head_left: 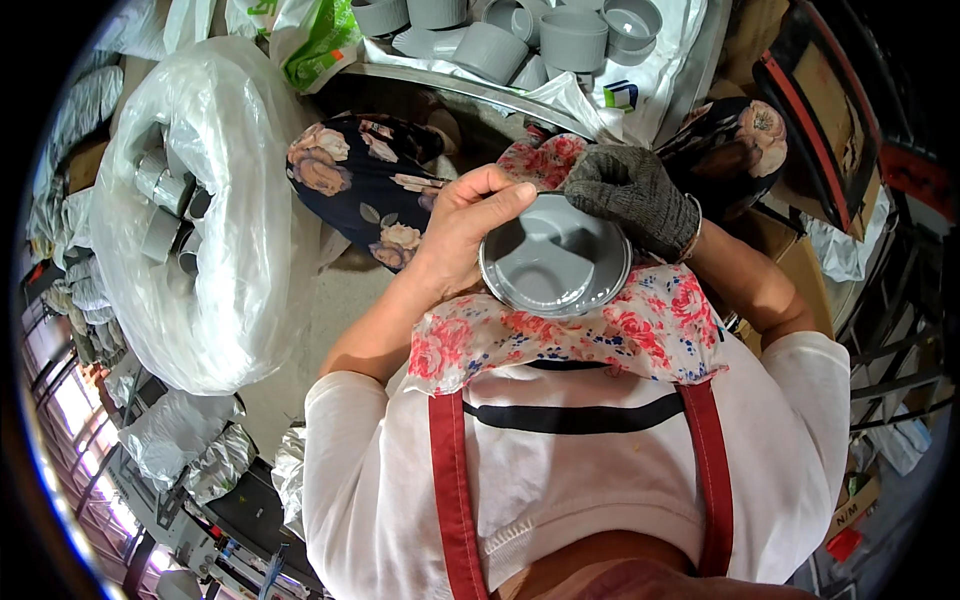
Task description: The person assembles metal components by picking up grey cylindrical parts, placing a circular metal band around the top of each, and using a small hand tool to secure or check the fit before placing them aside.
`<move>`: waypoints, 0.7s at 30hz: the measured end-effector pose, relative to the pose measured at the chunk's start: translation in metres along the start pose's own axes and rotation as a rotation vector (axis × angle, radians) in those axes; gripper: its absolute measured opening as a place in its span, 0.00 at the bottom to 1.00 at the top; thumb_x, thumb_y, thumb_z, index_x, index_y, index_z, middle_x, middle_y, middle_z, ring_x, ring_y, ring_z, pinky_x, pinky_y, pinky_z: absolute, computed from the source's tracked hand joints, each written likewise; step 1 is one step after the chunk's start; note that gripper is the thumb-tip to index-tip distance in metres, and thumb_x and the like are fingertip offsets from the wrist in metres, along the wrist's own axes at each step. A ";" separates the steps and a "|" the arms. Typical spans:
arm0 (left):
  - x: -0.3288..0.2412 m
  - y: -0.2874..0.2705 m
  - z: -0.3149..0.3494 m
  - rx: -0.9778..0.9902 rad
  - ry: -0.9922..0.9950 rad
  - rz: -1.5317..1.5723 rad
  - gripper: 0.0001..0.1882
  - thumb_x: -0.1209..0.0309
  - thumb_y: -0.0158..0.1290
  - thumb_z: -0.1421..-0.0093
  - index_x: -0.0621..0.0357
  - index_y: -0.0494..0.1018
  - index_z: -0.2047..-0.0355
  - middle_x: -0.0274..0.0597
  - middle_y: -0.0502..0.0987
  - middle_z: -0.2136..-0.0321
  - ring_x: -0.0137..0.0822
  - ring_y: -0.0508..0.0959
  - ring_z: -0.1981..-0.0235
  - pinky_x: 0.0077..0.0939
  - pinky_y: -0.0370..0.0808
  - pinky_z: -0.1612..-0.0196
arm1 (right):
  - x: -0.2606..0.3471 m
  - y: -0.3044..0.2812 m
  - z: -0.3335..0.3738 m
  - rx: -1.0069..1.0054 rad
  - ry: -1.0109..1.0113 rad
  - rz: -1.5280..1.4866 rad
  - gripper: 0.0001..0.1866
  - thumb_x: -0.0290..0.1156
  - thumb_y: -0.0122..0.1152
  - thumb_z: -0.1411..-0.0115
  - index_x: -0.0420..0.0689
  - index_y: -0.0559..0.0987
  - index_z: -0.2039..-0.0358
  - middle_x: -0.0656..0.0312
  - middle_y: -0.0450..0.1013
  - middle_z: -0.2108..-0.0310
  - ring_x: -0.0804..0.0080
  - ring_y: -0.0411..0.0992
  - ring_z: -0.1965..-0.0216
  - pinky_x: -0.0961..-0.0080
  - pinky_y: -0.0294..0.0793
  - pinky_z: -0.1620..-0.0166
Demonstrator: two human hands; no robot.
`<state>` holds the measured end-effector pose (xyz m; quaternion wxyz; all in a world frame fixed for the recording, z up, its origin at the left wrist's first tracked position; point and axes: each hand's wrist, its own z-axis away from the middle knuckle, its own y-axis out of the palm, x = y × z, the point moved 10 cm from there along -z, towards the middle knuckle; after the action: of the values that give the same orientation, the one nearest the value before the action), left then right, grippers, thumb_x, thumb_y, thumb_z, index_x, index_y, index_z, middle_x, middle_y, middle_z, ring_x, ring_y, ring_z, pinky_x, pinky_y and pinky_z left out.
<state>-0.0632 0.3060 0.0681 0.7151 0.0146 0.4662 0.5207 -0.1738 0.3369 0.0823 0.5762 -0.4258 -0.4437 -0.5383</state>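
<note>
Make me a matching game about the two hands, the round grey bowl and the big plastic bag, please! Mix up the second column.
Column one:
1. Left hand
2. Right hand
3. Grey bowl
4. Plastic bag

Column two:
A. See-through, with grey cups inside
B. Bare
C. Held in both hands
D. Wearing a dark grey glove

Right pairs: 1-B, 2-D, 3-C, 4-A.

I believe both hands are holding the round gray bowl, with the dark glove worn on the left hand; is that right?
Not quite: the head view shows the dark glove on the right hand; the left hand is bare. Both are indeed holding the round gray bowl.
</note>
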 end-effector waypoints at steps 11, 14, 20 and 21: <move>-0.014 -0.002 0.003 -0.017 0.039 -0.241 0.09 0.73 0.52 0.46 0.55 0.65 0.81 0.25 0.66 0.82 0.16 0.64 0.78 0.11 0.61 0.74 | 0.024 0.007 0.001 0.067 -0.163 0.139 0.08 0.32 0.55 0.48 0.40 0.73 0.72 0.63 0.67 0.77 0.76 0.66 0.74 0.78 0.67 0.68; -0.025 0.007 0.006 0.030 0.108 -0.359 0.09 0.72 0.52 0.46 0.56 0.66 0.81 0.25 0.66 0.81 0.16 0.63 0.77 0.12 0.62 0.71 | 0.047 0.009 0.006 0.042 -0.373 0.276 0.08 0.33 0.55 0.48 0.41 0.73 0.73 0.62 0.66 0.78 0.74 0.65 0.76 0.77 0.66 0.71; -0.012 -0.005 0.013 0.045 0.056 -0.212 0.13 0.72 0.49 0.44 0.55 0.62 0.84 0.24 0.61 0.82 0.17 0.59 0.78 0.12 0.59 0.72 | 0.027 0.020 -0.005 0.077 -0.163 0.157 0.08 0.33 0.54 0.48 0.40 0.72 0.75 0.63 0.66 0.80 0.73 0.65 0.79 0.76 0.66 0.73; -0.006 -0.008 0.013 0.046 0.004 -0.175 0.11 0.72 0.49 0.44 0.55 0.64 0.83 0.24 0.63 0.82 0.17 0.60 0.79 0.11 0.60 0.73 | 0.047 0.024 0.001 0.083 -0.369 0.328 0.09 0.33 0.54 0.48 0.40 0.74 0.73 0.63 0.69 0.77 0.75 0.66 0.77 0.77 0.67 0.71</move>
<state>-0.0484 0.3034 0.0754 0.7564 -0.0107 0.4787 0.4456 -0.1490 0.3279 0.1275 0.5823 -0.5592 -0.4880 -0.3319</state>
